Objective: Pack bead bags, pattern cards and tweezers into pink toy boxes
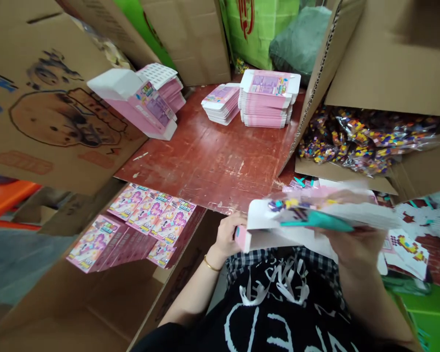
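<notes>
My left hand [227, 236], a gold bangle at its wrist, is closed on the end of a small pink and white carton [243, 238]. The carton lies on its side with its open mouth facing right. At that mouth my right hand [359, 244], smeared by motion, grips a bundle. The bundle has a clear bag of coloured pieces [284, 203], a teal flat piece [319, 221] and white sheets, also blurred. How deep the bundle sits in the carton is hard to tell. Some of the right fingers are hidden behind it.
Flat pink cartons [269, 110] are stacked at the back of the red table [205, 156]. Filled cartons [132, 215] stand at the left, above a large cardboard box [77, 303]. On the right, another cardboard box [374, 58] holds bags of coloured pieces [366, 142].
</notes>
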{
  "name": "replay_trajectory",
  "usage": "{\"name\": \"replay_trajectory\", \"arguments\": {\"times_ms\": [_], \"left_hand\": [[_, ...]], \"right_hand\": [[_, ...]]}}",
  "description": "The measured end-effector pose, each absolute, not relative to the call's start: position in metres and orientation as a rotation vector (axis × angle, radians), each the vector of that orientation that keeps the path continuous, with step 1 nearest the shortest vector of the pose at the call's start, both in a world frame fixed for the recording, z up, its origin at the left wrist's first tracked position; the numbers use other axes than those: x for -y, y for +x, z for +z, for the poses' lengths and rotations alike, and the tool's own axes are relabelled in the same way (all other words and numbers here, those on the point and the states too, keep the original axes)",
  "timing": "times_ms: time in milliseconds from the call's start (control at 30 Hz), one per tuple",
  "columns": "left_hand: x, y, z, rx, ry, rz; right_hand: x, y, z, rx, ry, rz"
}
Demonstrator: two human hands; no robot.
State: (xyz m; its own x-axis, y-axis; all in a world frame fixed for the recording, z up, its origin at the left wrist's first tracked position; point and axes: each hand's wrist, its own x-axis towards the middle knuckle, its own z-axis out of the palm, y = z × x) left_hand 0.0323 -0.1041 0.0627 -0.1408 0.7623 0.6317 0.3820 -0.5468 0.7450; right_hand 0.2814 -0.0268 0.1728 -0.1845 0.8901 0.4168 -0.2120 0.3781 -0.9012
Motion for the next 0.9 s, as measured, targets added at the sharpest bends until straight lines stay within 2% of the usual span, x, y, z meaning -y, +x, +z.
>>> {"name": "replay_trajectory", "arguments": {"times_ms": [167, 300, 433, 600, 700, 833, 900], "left_hand": [[0.102, 0.046, 0.055, -1.762, 1.507, 1.613], [0.100, 0.050, 0.053, -1.599, 1.519, 1.621], [0.098, 0.054, 0.055, -1.551, 1.410, 1.491], [0.094, 0.066, 0.059, -1.426, 1.206, 1.345], [0.094, 0.072, 0.058, -1.399, 1.053, 1.331], [0.098, 0.078, 0.056, -1.403, 0.907, 1.367], [0.102, 0.081, 0.059, -1.399, 0.862, 1.393]], "right_hand": [[0.016, 0.290, 0.175, 1.209, -0.548, 1.046], [0.005, 0.283, 0.165, 1.259, -0.668, 1.327], [-0.013, 0.273, 0.147, 1.258, -0.803, 1.314], [-0.010, 0.264, 0.144, 1.460, -0.757, 1.452], [-0.003, 0.265, 0.143, 1.700, -0.842, 1.250], [0.001, 0.271, 0.144, 2.346, -0.851, 0.659], [0.005, 0.270, 0.146, 2.503, -0.769, 0.467]]}}
